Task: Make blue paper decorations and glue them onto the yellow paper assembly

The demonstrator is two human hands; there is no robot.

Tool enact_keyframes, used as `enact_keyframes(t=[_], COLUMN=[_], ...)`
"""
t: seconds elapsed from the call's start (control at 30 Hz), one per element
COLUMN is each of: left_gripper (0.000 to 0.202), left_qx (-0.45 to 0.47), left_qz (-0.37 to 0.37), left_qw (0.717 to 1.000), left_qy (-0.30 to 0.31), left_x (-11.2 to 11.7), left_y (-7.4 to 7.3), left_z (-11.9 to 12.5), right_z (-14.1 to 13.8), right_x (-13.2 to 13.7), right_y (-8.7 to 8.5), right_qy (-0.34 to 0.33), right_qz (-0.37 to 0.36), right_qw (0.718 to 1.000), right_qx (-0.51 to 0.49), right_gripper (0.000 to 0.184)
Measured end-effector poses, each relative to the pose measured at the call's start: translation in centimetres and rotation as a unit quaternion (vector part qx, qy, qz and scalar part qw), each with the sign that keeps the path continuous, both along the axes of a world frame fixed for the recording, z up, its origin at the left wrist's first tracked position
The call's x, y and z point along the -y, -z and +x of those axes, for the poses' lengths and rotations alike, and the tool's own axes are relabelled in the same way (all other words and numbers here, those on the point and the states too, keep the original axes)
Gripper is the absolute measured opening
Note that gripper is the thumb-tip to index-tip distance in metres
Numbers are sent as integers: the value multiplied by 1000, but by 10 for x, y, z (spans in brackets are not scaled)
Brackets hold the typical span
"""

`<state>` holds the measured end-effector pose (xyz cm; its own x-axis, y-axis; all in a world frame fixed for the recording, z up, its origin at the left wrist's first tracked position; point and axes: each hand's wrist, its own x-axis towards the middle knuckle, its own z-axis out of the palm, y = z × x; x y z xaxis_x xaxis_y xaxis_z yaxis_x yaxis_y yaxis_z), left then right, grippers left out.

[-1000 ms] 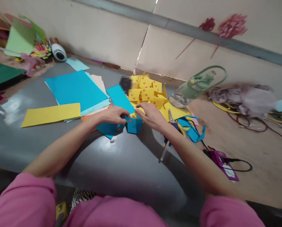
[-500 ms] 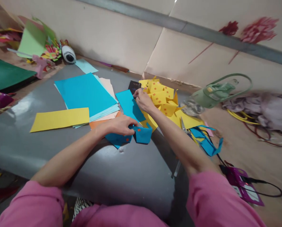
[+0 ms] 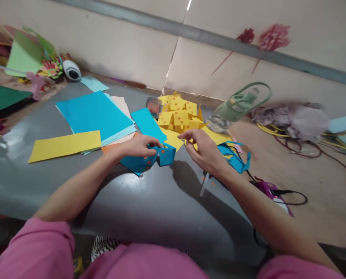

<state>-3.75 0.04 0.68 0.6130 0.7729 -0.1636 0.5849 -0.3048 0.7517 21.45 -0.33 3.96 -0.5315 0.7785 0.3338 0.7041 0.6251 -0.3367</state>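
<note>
My left hand [image 3: 142,147] is closed, its thumb and fingers over the edge of a blue folded paper piece [image 3: 166,155] with orange squares. More blue paper [image 3: 136,164] lies flat under that hand. My right hand [image 3: 202,150] is in the air just right of the blue piece, fingers bent and apart, with nothing visible in them. Behind it lies flat yellow paper [image 3: 172,138]. Beyond that is a pile of yellow folded paper pieces [image 3: 180,114] with orange squares. A blue paper sheet [image 3: 148,122] lies between the pile and my left hand.
Blue sheets [image 3: 94,114] are stacked at left, with a yellow strip [image 3: 65,146] in front. A green-topped bottle [image 3: 239,102] lies tilted at right, near blue paper strips [image 3: 238,161]. A clear stick [image 3: 204,185] juts over the table below my right hand. A purple device [image 3: 273,193] has a cable.
My right hand has drawn back from beside the yellow pile, toward me and to the right. My left hand stays on the blue piece. The view has shifted somewhat to the right.
</note>
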Motion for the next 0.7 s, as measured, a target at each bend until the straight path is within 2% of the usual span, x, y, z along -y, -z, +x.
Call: enact_keyframes(t=[0.13, 0.27, 0.4, 0.53, 0.7], left_gripper=[43, 44, 42, 40, 41], left_qx=[17, 7, -23, -40, -29], left_qz=[-47, -52, -42, -6, -2], left_qw=[999, 998, 999, 999, 999], left_qy=[21, 31, 11, -16, -35], left_x=[4, 9, 17, 23, 26], left_y=[-2, -5, -7, -3, 3], left_z=[6, 20, 39, 55, 63], right_z=[44, 70, 80, 84, 101], right_x=[38, 48, 49, 54, 64], right_y=[19, 35, 45, 51, 54], right_qy=[17, 36, 13, -28, -20], right_qz=[0, -4, -11, -31, -21], right_qw=[1000, 999, 1000, 997, 994], right_qx=[6, 9, 12, 65, 104], right_gripper=[22, 18, 18, 22, 25])
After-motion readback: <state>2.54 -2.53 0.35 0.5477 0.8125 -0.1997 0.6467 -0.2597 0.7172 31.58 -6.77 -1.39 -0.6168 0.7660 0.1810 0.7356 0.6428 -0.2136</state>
